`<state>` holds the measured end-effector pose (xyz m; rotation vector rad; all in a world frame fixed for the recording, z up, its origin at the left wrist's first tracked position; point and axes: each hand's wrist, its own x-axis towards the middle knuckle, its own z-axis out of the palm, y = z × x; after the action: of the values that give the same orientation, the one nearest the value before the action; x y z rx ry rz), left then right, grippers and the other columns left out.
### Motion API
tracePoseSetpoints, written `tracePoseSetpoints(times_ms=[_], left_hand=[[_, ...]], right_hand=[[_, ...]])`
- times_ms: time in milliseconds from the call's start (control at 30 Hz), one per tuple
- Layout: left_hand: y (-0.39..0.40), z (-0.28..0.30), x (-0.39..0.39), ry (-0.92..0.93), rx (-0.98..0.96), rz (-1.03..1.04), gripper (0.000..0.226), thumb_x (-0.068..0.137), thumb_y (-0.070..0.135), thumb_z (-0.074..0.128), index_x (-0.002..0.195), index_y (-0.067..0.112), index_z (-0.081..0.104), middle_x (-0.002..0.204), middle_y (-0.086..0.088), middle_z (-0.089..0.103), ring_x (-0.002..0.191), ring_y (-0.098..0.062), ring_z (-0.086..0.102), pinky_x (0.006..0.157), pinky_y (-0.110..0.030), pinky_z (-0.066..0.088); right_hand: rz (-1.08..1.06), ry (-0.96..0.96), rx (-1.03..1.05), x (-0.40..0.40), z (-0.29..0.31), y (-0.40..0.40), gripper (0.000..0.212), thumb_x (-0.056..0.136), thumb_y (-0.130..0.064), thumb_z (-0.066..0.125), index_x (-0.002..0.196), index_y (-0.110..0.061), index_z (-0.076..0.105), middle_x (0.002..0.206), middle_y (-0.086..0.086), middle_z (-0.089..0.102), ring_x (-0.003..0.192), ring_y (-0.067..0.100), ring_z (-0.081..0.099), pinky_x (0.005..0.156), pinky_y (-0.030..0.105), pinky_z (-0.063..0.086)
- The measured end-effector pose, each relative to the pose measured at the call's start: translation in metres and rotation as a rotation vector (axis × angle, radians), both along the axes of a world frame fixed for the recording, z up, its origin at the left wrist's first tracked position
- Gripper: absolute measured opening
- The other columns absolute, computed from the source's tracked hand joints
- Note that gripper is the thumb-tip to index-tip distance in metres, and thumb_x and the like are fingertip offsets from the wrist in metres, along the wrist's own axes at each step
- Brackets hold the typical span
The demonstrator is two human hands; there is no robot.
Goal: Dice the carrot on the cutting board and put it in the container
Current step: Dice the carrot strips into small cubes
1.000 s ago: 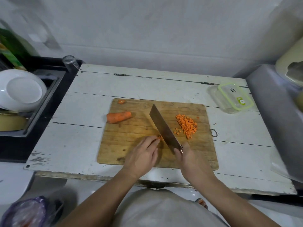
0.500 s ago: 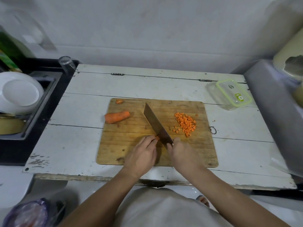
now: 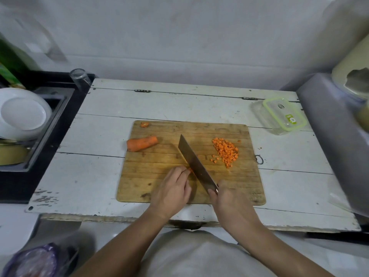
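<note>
A wooden cutting board lies on the white table. My right hand grips the handle of a cleaver whose blade angles up to the left. My left hand presses a small carrot piece against the board, fingertips right beside the blade; most of that piece is hidden. A pile of diced carrot lies at the board's right. A whole carrot chunk rests at the left, with a small end piece in the far left corner. The clear container with a green-rimmed lid stands off the board at the far right.
A dark sink with a white bowl lies to the left, a glass at its corner. A grey appliance borders the table's right side. A purple bag sits low at the left.
The cleaver and my right hand have shifted slightly left and back right between strokes beside my left fingertips. The diced pile, carrot chunk and container have stayed put.
</note>
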<state>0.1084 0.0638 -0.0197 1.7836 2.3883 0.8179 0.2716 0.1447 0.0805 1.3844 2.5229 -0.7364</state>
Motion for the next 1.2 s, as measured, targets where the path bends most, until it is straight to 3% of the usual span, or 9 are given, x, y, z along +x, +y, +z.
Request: tracePoseSetpoints(times_ms=[133,233,433,500,600,667,767,1000,1200], left_hand=[[0.003,-0.003,0.0,0.023,0.011,-0.038,0.037,0.097,0.018,0.049,0.127,0.004,0.067,0.123,-0.003,0.061,0.119,-0.016,0.055,0.098,-0.028,0.053],[0.004,-0.004,-0.001,0.011,0.004,-0.031,0.039,0.096,0.017,0.046,0.127,0.005,0.067,0.124,-0.003,0.062,0.12,-0.017,0.055,0.097,-0.03,0.054],[0.0,0.002,0.0,0.006,0.024,-0.04,0.035,0.095,0.014,0.054,0.126,0.006,0.069,0.122,-0.002,0.062,0.116,-0.013,0.056,0.091,-0.027,0.056],[-0.003,0.004,-0.001,0.008,0.058,-0.003,0.029,0.096,0.016,0.055,0.118,0.009,0.072,0.118,-0.001,0.062,0.11,-0.012,0.059,0.084,-0.022,0.055],[-0.002,0.004,-0.004,-0.042,0.09,0.108,0.018,0.095,0.016,0.054,0.099,0.01,0.07,0.103,0.0,0.058,0.099,-0.015,0.054,0.082,-0.03,0.053],[-0.001,0.001,-0.005,-0.028,0.095,0.114,0.02,0.094,0.016,0.052,0.094,0.01,0.071,0.094,0.0,0.059,0.095,-0.017,0.052,0.081,-0.036,0.052],[0.0,-0.004,-0.005,-0.002,0.112,0.056,0.026,0.093,0.017,0.053,0.099,0.007,0.077,0.098,-0.001,0.068,0.097,-0.018,0.057,0.083,-0.038,0.053],[0.0,-0.007,-0.005,0.106,0.11,0.031,0.03,0.089,0.019,0.058,0.11,0.01,0.078,0.107,0.001,0.073,0.102,-0.02,0.061,0.08,-0.038,0.047],[0.001,-0.008,-0.005,0.113,0.061,0.023,0.033,0.092,0.022,0.053,0.113,0.01,0.077,0.11,0.001,0.071,0.105,-0.021,0.059,0.08,-0.039,0.047]], right_hand=[[0.053,-0.066,0.064,-0.003,-0.001,-0.001,0.024,0.106,-0.042,0.038,0.096,-0.021,0.04,0.09,0.006,0.069,0.084,0.031,0.065,0.062,0.036,0.037],[0.089,-0.1,0.129,-0.014,-0.007,-0.002,0.024,0.107,-0.042,0.035,0.097,-0.02,0.038,0.091,0.005,0.07,0.084,0.029,0.068,0.063,0.036,0.044],[-0.022,0.043,-0.006,-0.023,-0.005,0.017,0.028,0.106,-0.045,0.037,0.104,-0.019,0.047,0.082,0.004,0.064,0.073,0.028,0.064,0.06,0.038,0.049],[-0.025,0.057,0.002,-0.012,-0.002,0.015,0.029,0.106,-0.047,0.037,0.105,-0.019,0.047,0.079,0.004,0.063,0.071,0.028,0.062,0.058,0.039,0.048],[-0.005,0.053,0.016,-0.001,0.002,0.008,0.028,0.106,-0.047,0.036,0.103,-0.02,0.045,0.077,0.005,0.06,0.068,0.027,0.057,0.053,0.038,0.039],[0.024,0.032,0.029,0.0,0.002,0.005,0.029,0.106,-0.046,0.036,0.104,-0.019,0.047,0.081,0.005,0.064,0.073,0.029,0.061,0.06,0.039,0.046],[0.055,-0.001,0.049,-0.001,0.001,-0.001,0.029,0.106,-0.046,0.035,0.103,-0.019,0.046,0.085,0.006,0.067,0.08,0.032,0.064,0.069,0.041,0.049],[0.073,-0.042,0.08,-0.004,-0.001,-0.005,0.026,0.107,-0.043,0.036,0.098,-0.02,0.042,0.088,0.006,0.068,0.072,0.029,0.054,0.062,0.037,0.037],[0.044,-0.059,0.057,-0.017,-0.002,-0.004,0.024,0.107,-0.04,0.037,0.096,-0.018,0.04,0.092,0.008,0.069,0.084,0.031,0.066,0.06,0.036,0.04]])
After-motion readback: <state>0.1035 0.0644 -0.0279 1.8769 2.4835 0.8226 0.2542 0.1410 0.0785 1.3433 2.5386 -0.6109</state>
